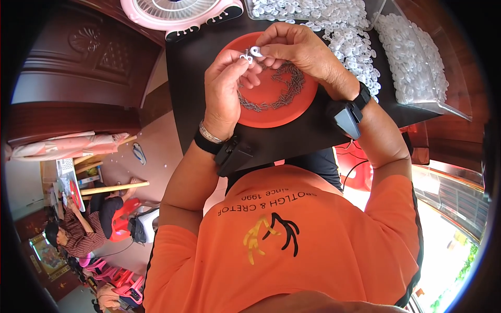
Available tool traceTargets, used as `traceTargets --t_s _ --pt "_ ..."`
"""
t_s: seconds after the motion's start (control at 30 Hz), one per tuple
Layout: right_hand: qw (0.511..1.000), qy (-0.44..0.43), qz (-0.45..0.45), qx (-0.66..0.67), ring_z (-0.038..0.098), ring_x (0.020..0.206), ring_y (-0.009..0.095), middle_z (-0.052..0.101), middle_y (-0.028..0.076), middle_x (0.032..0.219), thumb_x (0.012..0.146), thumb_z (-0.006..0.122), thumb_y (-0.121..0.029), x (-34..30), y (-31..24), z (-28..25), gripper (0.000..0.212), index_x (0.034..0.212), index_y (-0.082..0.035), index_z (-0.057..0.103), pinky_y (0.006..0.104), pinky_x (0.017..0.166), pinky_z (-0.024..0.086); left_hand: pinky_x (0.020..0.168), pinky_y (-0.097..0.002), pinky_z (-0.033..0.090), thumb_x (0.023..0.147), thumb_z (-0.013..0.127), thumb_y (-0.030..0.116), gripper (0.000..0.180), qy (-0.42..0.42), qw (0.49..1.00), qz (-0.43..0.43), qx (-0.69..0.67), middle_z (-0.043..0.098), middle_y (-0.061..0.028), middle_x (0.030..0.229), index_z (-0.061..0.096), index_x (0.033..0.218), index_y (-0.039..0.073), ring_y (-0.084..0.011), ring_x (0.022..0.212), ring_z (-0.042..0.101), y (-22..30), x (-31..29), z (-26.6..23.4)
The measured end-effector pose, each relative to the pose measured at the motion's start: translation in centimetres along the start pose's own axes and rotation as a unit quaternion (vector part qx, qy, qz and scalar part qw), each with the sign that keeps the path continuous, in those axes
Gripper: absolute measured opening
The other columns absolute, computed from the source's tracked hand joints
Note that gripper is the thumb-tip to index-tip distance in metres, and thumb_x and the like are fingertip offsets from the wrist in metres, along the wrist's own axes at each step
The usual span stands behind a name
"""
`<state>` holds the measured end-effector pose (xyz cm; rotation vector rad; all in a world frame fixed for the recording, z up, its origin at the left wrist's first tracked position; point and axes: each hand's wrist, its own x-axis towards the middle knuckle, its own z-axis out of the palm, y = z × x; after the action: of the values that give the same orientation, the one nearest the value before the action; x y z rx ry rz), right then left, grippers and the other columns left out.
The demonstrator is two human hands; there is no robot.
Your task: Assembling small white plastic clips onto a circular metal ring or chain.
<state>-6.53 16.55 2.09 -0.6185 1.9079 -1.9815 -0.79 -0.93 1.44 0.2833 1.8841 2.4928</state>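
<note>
Over an orange-red round plate (274, 121), my two hands meet with their fingertips almost touching. My left hand (223, 86) pinches a small white plastic piece (245, 59) between thumb and index finger; a bit of grey metal shows at it. Between the thumb and fingers of my right hand (300, 52) is a small white oval plastic piece with a hole (255, 51). The two pieces are very close; whether they touch, I cannot tell. A curved heap of small grey metal parts, like screws or springs (293, 94), lies on the plate below.
Loose white plastic pieces (355, 57) spread over the black table (182, 78) at the right. More fill a clear bin (412, 62) at far right. A pink fan (180, 10) stands at the far left. Another person (86, 227) sits off to the left.
</note>
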Motion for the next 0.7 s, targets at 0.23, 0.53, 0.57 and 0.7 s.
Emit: traceTargets --t_s 0.23,0.53,0.57,0.7 --pt "0.999 0.021 0.009 0.025 0.061 0.069 0.008 0.065 0.003 0.078 0.083 0.064 -0.013 -0.21 -0.55 0.0 0.016 0.094 -0.002 0.063 0.02 0.064 0.05 0.049 -0.0191 0.032 0.086 0.048 0.016 0.016 0.015 0.997 -0.047 0.066 0.05 -0.0003 0.063 0.053 0.075 0.004 -0.0064 0.052 0.042 -0.16 -0.06 -0.01" --pt "1.0 0.01 -0.004 0.016 0.06 0.068 0.007 0.064 0.002 0.078 0.082 0.064 -0.011 -0.21 -0.45 0.09 0.014 0.093 -0.003 0.064 0.0193 0.063 0.05 0.048 -0.0188 0.032 0.085 0.05 0.015 0.016 0.008 0.996 -0.045 0.073 0.05 -0.0002 0.063 0.053 0.074 0.004 -0.006 0.052 0.041 -0.32 -0.04 -0.14" --pt "1.0 0.009 -0.008 0.015 0.06 0.069 0.007 0.064 0.002 0.078 0.082 0.064 -0.01 -0.22 -0.4 0.08 0.013 0.093 -0.002 0.064 0.0192 0.063 0.05 0.048 -0.0189 0.032 0.085 0.05 0.015 0.016 0.013 0.996 -0.048 0.074 0.05 -0.0002 0.063 0.053 0.075 0.003 -0.006 0.053 0.041 -0.32 -0.06 -0.09" --pt "1.0 0.008 -0.02 0.005 0.06 0.069 0.007 0.064 0.003 0.079 0.082 0.064 -0.009 -0.26 -0.46 0.17 0.013 0.092 -0.002 0.063 0.0192 0.064 0.05 0.044 -0.0184 0.03 0.083 0.054 0.013 0.014 0.025 0.998 -0.04 0.044 0.047 0.0009 0.06 0.053 0.072 0.003 -0.0042 0.05 0.039 -0.44 0.0 -0.06"
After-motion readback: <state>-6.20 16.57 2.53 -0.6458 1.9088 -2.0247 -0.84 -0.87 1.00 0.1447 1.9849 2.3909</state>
